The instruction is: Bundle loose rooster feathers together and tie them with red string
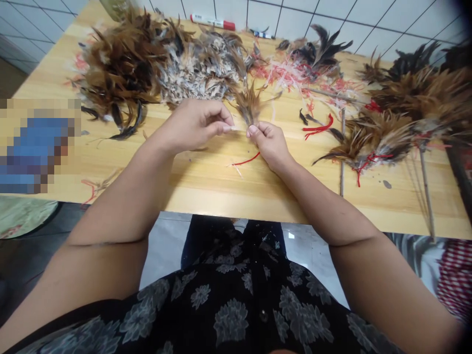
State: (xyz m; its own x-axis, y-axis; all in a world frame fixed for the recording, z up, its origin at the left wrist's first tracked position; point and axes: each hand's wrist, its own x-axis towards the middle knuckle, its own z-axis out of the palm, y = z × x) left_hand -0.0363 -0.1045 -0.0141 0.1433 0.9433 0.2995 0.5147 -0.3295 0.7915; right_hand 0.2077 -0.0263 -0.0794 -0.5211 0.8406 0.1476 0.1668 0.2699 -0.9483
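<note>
A small bunch of brown feathers [249, 104] stands tips-up in my right hand [271, 142], its quill ends pinched between thumb and fingers. Just left of it, my left hand [202, 125] has thumb and forefinger pressed together on a thin pale strand, too fine to name for certain. A red string [246, 160] lies on the table below my right hand. Behind my left hand spreads a pile of grey-white fluffy feathers [201, 69], beside a larger heap of brown feathers [125, 64].
Feather bundles [376, 137] tied with red string lie at the right, near thin sticks [426, 191]. Pink and white shreds [283, 73] and dark feathers [320, 46] cover the back. A red-capped marker [212, 22] rests by the tiled wall. A blurred patch hides the left edge.
</note>
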